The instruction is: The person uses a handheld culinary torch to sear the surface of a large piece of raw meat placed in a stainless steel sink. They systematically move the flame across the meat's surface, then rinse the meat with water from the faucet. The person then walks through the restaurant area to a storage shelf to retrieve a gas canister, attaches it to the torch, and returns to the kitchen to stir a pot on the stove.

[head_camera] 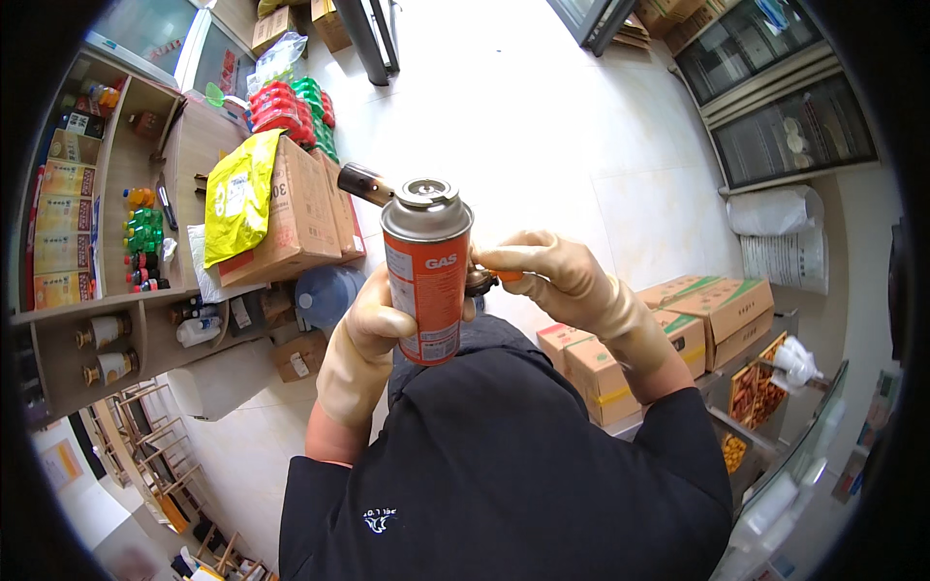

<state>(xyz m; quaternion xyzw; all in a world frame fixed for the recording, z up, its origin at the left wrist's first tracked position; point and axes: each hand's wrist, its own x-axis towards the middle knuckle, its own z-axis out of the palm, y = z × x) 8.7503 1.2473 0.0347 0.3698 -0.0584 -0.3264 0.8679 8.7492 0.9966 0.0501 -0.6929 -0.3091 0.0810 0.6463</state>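
Note:
An orange butane gas canister (430, 287) with a silver top is upright in front of my chest. My left hand (372, 316), in a cream rubber glove, is wrapped around its side. Behind the can a torch burner tube (363, 184) of dark metal points to the upper left. Dark fittings of a torch head (479, 279) show at the can's right side. My right hand (563, 272), gloved the same way, pinches an orange knob (510, 276) there. The can hides where the burner tube meets the fittings.
Cardboard cartons (301, 210) carry a yellow parcel bag (243, 196) on the left, near a blue water jug (328, 296). More cartons (719, 312) are stacked at right. A wooden shelf unit (138, 298) holds bottles and boxes. Pale tiled floor (523, 145) lies ahead.

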